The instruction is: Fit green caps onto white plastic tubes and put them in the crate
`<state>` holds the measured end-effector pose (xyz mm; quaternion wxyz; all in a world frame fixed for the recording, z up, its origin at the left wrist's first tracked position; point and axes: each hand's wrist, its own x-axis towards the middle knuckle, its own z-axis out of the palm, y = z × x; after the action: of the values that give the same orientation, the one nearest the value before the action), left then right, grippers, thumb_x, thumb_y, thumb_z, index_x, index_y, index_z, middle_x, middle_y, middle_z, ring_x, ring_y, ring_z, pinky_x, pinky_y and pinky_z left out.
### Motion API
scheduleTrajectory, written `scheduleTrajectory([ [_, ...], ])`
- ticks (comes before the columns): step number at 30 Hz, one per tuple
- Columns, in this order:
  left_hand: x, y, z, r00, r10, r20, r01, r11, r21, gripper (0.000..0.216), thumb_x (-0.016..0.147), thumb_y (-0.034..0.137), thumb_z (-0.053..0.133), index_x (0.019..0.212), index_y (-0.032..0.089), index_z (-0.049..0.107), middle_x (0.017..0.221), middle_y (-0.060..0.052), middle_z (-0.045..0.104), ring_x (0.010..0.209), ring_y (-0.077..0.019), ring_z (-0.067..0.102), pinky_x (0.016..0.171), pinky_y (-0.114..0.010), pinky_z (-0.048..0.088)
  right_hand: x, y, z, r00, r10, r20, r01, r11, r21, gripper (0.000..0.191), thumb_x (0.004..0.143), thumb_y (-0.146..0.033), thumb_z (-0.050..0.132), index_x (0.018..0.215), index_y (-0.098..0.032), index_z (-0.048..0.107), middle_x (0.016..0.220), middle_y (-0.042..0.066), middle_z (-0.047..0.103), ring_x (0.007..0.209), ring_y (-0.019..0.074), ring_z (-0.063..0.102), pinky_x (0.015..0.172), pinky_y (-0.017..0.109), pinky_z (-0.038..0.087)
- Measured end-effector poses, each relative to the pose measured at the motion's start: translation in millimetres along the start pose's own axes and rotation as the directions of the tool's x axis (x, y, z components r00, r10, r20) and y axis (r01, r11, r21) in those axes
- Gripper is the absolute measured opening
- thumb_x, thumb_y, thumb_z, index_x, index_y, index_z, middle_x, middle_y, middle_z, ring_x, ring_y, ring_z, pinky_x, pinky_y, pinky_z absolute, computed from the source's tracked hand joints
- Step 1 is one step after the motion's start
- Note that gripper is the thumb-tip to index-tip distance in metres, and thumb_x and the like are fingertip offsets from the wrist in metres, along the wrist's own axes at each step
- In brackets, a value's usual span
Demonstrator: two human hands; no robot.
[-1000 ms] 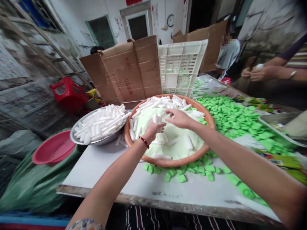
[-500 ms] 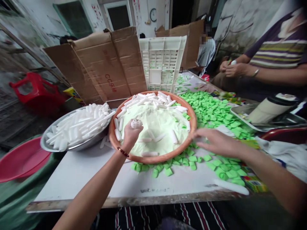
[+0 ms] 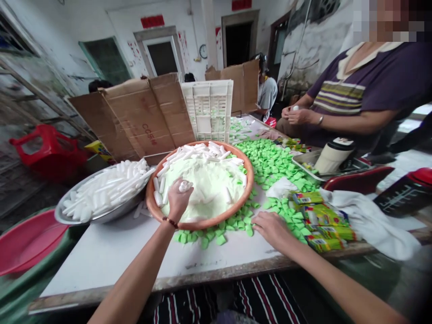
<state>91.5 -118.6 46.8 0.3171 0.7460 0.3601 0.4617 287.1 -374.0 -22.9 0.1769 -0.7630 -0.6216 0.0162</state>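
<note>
The left hand (image 3: 178, 201) had its fingers (image 3: 176, 189) curled closed around a small white plastic piece (image 3: 184, 186), just over pale green powder (image 3: 205, 189) in an orange basin (image 3: 202, 222). The right hand (image 3: 272, 230) lay open on the white table (image 3: 101, 252), loose green caps (image 3: 270, 204) just beyond its fingertips.

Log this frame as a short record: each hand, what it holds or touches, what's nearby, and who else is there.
Left hand: holds a white piece above pale green powder in an orange bowl
Right hand: open on a white table, beside green caps
Nearby: steel bowl of white tubes
Others: co-worker's hands at right
</note>
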Motion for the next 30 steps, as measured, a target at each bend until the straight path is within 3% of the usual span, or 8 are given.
scheduleTrajectory([
  [3, -27, 28, 8, 0.989, -0.003, 0.148, 0.027, 0.987, -0.159, 0.024, 0.070, 0.029, 0.070, 0.090, 0.019, 0.064, 0.088, -0.004, 0.068, 0.079, -0.0198, 0.063, 0.070, -0.029, 0.048, -1, 3, 1, 0.999, 0.032, -0.029, -0.029, 0.996, 0.082, 0.019, 0.087, -0.018, 0.052, 0.086, -0.020, 0.071, 0.083, 0.006, 0.068, 0.084, 0.0216, 0.063, 0.081, 0.034, 0.044],
  [6, -83, 51, 37, 0.940, -0.027, 0.341, 0.130, 0.950, -0.283, 0.018, 0.070, 0.026, 0.070, 0.084, 0.019, 0.062, 0.078, -0.001, 0.067, 0.071, -0.0163, 0.060, 0.067, -0.026, 0.047, 1, 5, -13, 0.994, 0.083, -0.076, -0.069, 0.983, 0.172, 0.023, 0.090, -0.023, 0.048, 0.096, -0.018, 0.070, 0.092, 0.007, 0.071, 0.087, 0.0209, 0.064, 0.078, 0.032, 0.048],
  [9, -142, 53, 69, 0.853, -0.137, 0.503, 0.329, 0.890, -0.316, 0.015, 0.067, 0.020, 0.070, 0.078, 0.019, 0.060, 0.073, 0.000, 0.064, 0.067, -0.0150, 0.057, 0.064, -0.025, 0.045, -1, -1, -38, 0.977, 0.183, -0.104, -0.132, 0.917, 0.377, 0.025, 0.091, -0.033, 0.049, 0.100, -0.020, 0.069, 0.095, 0.006, 0.072, 0.083, 0.0197, 0.066, 0.076, 0.031, 0.051],
  [12, -174, 44, 88, 0.808, -0.212, 0.549, 0.428, 0.852, -0.302, 0.014, 0.065, 0.016, 0.067, 0.074, 0.020, 0.058, 0.068, 0.002, 0.060, 0.062, -0.0140, 0.051, 0.060, -0.024, 0.041, -5, -14, -53, 0.985, 0.168, -0.043, -0.120, 0.838, 0.532, 0.023, 0.086, -0.038, 0.056, 0.094, -0.023, 0.071, 0.093, 0.005, 0.073, 0.083, 0.0216, 0.066, 0.077, 0.033, 0.052],
  [18, -175, 33, 90, 0.827, -0.185, 0.531, 0.368, 0.892, -0.262, 0.013, 0.066, 0.014, 0.063, 0.064, 0.020, 0.052, 0.062, 0.003, 0.053, 0.059, -0.0134, 0.046, 0.056, -0.025, 0.035, -2, -27, -50, 0.998, -0.055, 0.005, 0.049, 0.923, 0.382, 0.021, 0.088, -0.031, 0.054, 0.092, -0.022, 0.072, 0.090, 0.007, 0.071, 0.086, 0.0226, 0.064, 0.078, 0.034, 0.049],
  [22, -177, 33, 93, 0.834, -0.138, 0.535, 0.295, 0.930, -0.218, 0.014, 0.069, 0.010, 0.058, 0.063, 0.021, 0.051, 0.061, 0.003, 0.053, 0.059, -0.0140, 0.046, 0.057, -0.026, 0.034, 13, -31, -61, 0.974, -0.178, 0.141, 0.131, 0.948, 0.289, 0.020, 0.087, -0.023, 0.053, 0.082, -0.021, 0.072, 0.082, 0.007, 0.069, 0.081, 0.0215, 0.062, 0.074, 0.031, 0.044],
  [25, -179, 31, 95, 0.832, -0.170, 0.528, 0.316, 0.927, -0.199, 0.015, 0.070, 0.012, 0.059, 0.061, 0.021, 0.050, 0.060, 0.003, 0.053, 0.058, -0.0147, 0.046, 0.056, -0.027, 0.034, 30, -38, -72, 0.956, -0.159, 0.248, 0.083, 0.953, 0.290, 0.016, 0.081, -0.019, 0.056, 0.075, -0.019, 0.072, 0.074, 0.004, 0.067, 0.073, 0.0188, 0.060, 0.068, 0.029, 0.041],
  [30, -179, 27, 98, 0.837, -0.199, 0.509, 0.341, 0.918, -0.203, 0.011, 0.071, 0.015, 0.059, 0.064, 0.021, 0.053, 0.062, 0.002, 0.056, 0.058, -0.0160, 0.048, 0.056, -0.028, 0.034, 39, -41, -71, 0.954, -0.058, 0.295, -0.059, 0.927, 0.370, 0.012, 0.076, -0.020, 0.061, 0.075, -0.018, 0.072, 0.071, 0.002, 0.069, 0.067, 0.0167, 0.061, 0.062, 0.025, 0.040],
])
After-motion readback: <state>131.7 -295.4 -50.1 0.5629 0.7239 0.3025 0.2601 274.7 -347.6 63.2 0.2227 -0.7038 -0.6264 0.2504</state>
